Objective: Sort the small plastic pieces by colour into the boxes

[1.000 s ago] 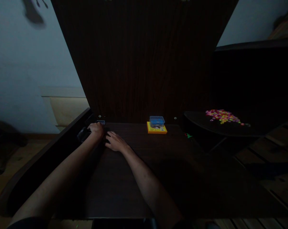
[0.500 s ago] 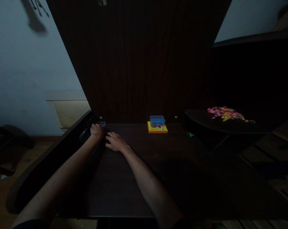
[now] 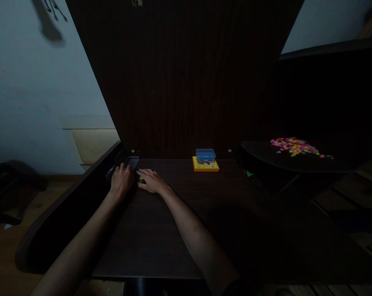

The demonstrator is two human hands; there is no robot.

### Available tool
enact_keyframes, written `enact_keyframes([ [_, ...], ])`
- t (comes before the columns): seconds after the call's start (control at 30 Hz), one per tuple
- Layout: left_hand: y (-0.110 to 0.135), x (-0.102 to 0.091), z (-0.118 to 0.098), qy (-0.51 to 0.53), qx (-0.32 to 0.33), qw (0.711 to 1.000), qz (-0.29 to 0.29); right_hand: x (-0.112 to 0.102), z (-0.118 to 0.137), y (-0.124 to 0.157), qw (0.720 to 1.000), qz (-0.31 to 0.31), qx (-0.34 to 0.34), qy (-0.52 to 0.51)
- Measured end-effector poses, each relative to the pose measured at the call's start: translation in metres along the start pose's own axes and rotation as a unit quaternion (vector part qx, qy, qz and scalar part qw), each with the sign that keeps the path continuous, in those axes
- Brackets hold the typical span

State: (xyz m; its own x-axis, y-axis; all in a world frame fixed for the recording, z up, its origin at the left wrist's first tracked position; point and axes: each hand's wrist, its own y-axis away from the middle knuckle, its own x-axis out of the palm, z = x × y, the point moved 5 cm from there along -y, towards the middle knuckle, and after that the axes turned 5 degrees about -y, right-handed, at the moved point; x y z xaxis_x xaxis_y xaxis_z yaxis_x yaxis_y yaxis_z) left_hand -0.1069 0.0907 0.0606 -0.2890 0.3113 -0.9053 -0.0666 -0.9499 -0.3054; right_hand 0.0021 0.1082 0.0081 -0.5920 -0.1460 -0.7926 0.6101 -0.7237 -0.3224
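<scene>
At the far left of the desk (image 3: 161, 242), my left hand (image 3: 122, 181) has its fingers curled down beside a clear box-like thing (image 3: 133, 162) with a pale rim. What its fingers hold, if anything, is hidden. Just to the right, my right hand (image 3: 152, 181) is low over the desktop, thumb and fingers bent around a small black and yellow thing (image 3: 141, 179). Its kind is too dim to make out. A dark, shiny object (image 3: 110, 173) lies against the left side panel, partly behind my left hand.
A blue-lidded clear box (image 3: 205, 155) rests on a yellow box (image 3: 205, 167) by the back panel. Bright multicoloured small pieces (image 3: 297, 146) are heaped on the corner shelf (image 3: 260, 154) at right. Something small and green (image 3: 249, 174) lies below it. A raised side panel (image 3: 65, 209) bounds the left.
My left hand has drawn back slightly towards me, uncovering more of the clear box-like thing. The black and yellow thing now shows at my right hand. The view has shifted a little.
</scene>
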Motion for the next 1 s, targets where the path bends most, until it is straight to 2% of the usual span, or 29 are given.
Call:
enact_keyframes([
  [0.23,0.001,0.009,0.001,0.012,0.0,1.0,-0.011,0.003,0.005,0.003,0.999,0.018,-0.019,0.041],
  [0.5,-0.002,0.025,0.003,0.06,-0.006,0.998,0.023,0.0,0.011,0.007,0.997,0.008,-0.047,0.056],
  [1.0,0.004,0.023,0.003,0.062,-0.025,0.997,0.028,0.0,0.01,0.012,0.999,-0.005,-0.018,0.048],
])
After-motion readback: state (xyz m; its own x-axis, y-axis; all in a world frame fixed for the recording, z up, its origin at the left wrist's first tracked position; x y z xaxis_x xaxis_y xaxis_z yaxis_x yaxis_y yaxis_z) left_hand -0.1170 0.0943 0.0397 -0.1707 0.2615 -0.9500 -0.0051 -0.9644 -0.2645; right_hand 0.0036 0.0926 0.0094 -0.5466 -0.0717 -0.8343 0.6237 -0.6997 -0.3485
